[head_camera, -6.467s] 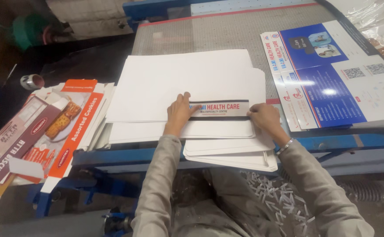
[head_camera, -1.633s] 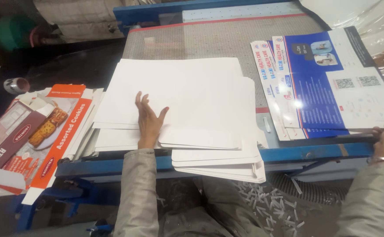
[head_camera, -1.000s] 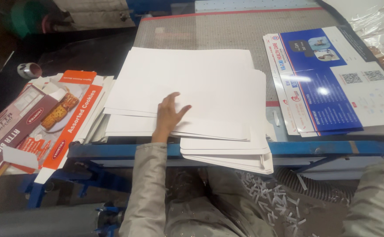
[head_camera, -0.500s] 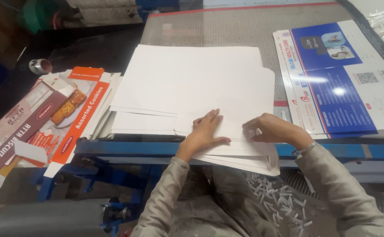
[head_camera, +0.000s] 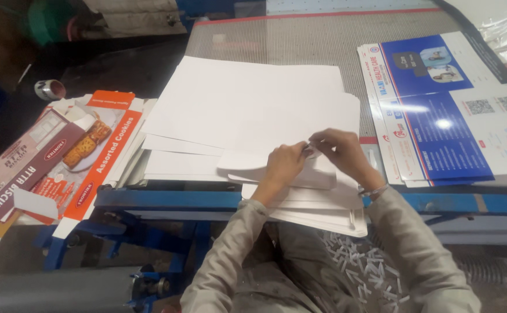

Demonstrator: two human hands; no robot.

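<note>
A loose stack of white card sheets (head_camera: 247, 110) lies on the grey mesh table (head_camera: 323, 40), its near edge hanging over the blue frame. My left hand (head_camera: 285, 165) and my right hand (head_camera: 337, 153) meet over the near right part of the stack. Both pinch the edge of the top white sheet (head_camera: 247, 165) and lift it slightly, so it curls up off the pile. More white sheets (head_camera: 317, 211) stick out below my wrists toward my lap.
A pile of blue and white printed sheets (head_camera: 439, 110) sits at the right. Flattened orange and maroon cartons (head_camera: 62, 162) lie at the left, with a small metal cup (head_camera: 49, 90) behind them. White paper scraps (head_camera: 364, 269) litter the floor below the blue frame (head_camera: 166, 200).
My right hand came back from the table's right edge to the white stack. Both hands moved together and pinched up the near edge of the top sheet, which now curls.
</note>
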